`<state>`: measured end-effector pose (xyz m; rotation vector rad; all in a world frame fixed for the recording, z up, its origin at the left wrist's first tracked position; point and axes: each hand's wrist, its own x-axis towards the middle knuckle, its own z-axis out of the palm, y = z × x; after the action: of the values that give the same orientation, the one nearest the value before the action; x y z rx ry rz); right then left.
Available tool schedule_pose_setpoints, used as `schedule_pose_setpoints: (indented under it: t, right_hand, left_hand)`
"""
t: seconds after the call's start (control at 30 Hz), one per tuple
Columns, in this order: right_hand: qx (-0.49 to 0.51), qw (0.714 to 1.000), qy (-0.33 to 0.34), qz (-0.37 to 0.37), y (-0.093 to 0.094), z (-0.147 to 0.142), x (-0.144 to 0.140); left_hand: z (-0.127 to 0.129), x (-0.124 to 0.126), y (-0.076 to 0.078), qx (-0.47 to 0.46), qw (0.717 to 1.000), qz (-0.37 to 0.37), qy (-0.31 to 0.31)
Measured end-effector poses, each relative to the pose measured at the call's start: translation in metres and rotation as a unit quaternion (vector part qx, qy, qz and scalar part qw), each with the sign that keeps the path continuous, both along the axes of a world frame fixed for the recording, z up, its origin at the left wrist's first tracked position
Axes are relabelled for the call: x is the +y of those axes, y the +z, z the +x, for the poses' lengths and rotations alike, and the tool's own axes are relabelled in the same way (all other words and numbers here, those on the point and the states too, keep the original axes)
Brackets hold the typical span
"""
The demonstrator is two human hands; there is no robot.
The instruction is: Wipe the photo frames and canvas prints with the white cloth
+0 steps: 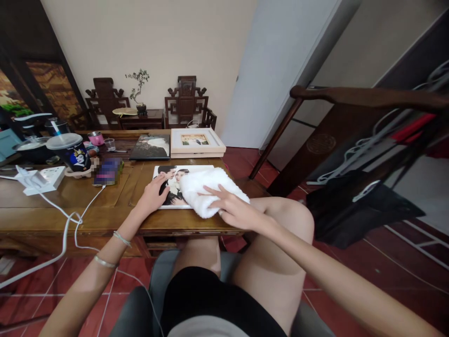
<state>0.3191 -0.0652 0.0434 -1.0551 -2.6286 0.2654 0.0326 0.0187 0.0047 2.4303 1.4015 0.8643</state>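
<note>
A flat picture panel or album with a wedding photo of two people (171, 200) lies near the table's front edge. On its left side rests my left hand (154, 192), open, the fingers stretched over the printed surface. My right hand (231, 206) grips a fluffy white cloth (206, 180), some fingers spread on top and others curled at its near side. The cloth covers the right part of the picture and hangs past its right edge. What lies under the cloth is hidden.
Behind the picture are a dark photo album (150, 147) and a white framed photo box (217, 142). To the left stand a lidded drink cup (79, 154), a charging phone (107, 172) and a white power strip (45, 180) with trailing cables. A wooden chair (351, 97) stands right.
</note>
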Motion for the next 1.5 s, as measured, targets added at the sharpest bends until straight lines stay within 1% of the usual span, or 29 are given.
schedule_pose_setpoints:
  t: [0.13, 0.23, 0.3, 0.37, 0.43, 0.5, 0.57, 0.63, 0.77, 0.83, 0.9, 0.93, 1.0, 1.13, 1.23, 1.3, 1.4, 1.47, 1.5]
  right_hand:
    - [-0.001, 0.999, -0.047, 0.010, -0.005, -0.001, 0.061]
    - [0.001, 0.996, -0.082, 0.020, -0.005, -0.005, 0.105]
    - [0.007, 0.994, -0.107, 0.022, -0.003, -0.008, 0.124]
    - [0.010, 0.992, -0.124, 0.023, -0.002, -0.010, 0.133]
    - [0.002, 0.991, -0.129, 0.021, -0.002, -0.012, 0.129]
    - [-0.016, 0.992, -0.123, 0.018, -0.003, -0.013, 0.114]
    - [-0.036, 0.993, -0.110, 0.010, -0.004, -0.012, 0.089]
    - [-0.041, 0.995, -0.095, -0.002, -0.002, -0.010, 0.058]
    - [-0.022, 0.998, -0.051, -0.026, 0.010, -0.007, -0.008]
    - [-0.023, 0.999, -0.029, -0.038, 0.017, -0.007, -0.028]
    - [-0.025, 0.999, -0.017, -0.042, 0.019, -0.007, -0.034]
    - [-0.022, 0.999, -0.015, -0.040, 0.018, -0.006, -0.031]
    - [-0.013, 0.999, -0.012, -0.031, 0.013, -0.005, -0.012]
    - [-0.004, 1.000, -0.010, -0.007, 0.005, -0.003, 0.051]
    - [-0.003, 0.999, -0.042, 0.004, 0.008, -0.005, 0.096]
    - [-0.006, 0.997, -0.073, 0.008, 0.011, -0.008, 0.117]
    - [-0.010, 0.995, -0.094, 0.012, 0.014, -0.011, 0.130]
    - [-0.010, 0.996, -0.089, 0.013, 0.013, -0.013, 0.124]
    - [-0.013, 0.996, -0.083, 0.013, 0.012, -0.013, 0.116]
  left_hand:
    - [-0.001, 0.001, 0.001, 0.001, 1.000, -0.006, 0.001]
    - [-0.002, 0.001, 0.002, -0.004, 1.000, -0.008, 0.001]
    - [-0.002, 0.001, 0.003, -0.008, 1.000, -0.008, 0.001]
    - [-0.001, 0.001, 0.003, -0.012, 1.000, -0.007, 0.001]
    - [-0.001, 0.001, 0.002, -0.015, 1.000, -0.008, -0.001]
    - [-0.001, 0.002, 0.002, -0.014, 1.000, -0.009, 0.000]
    - [-0.001, 0.002, 0.001, -0.010, 1.000, -0.010, 0.002]
    - [-0.001, 0.002, 0.001, -0.008, 1.000, -0.008, 0.001]
    - [0.000, 0.001, 0.000, -0.015, 1.000, -0.001, -0.003]
    - [0.000, 0.001, 0.000, -0.017, 1.000, 0.000, 0.000]
    - [0.000, 0.000, 0.000, -0.016, 1.000, 0.001, 0.002]
    - [0.000, 0.001, 0.000, -0.015, 1.000, 0.001, 0.001]
    - [-0.001, 0.001, 0.000, -0.013, 1.000, 0.000, -0.002]
    - [-0.002, 0.001, 0.001, -0.009, 1.000, -0.002, -0.007]
    - [-0.001, 0.002, 0.001, -0.006, 1.000, -0.006, -0.001]
    - [-0.001, 0.002, 0.002, -0.004, 1.000, -0.010, 0.005]
    - [-0.001, 0.003, 0.002, 0.001, 1.000, -0.017, 0.011]
    - [-0.001, 0.003, 0.002, 0.001, 1.000, -0.016, 0.011]
    - [-0.001, 0.003, 0.002, -0.001, 1.000, -0.014, 0.009]
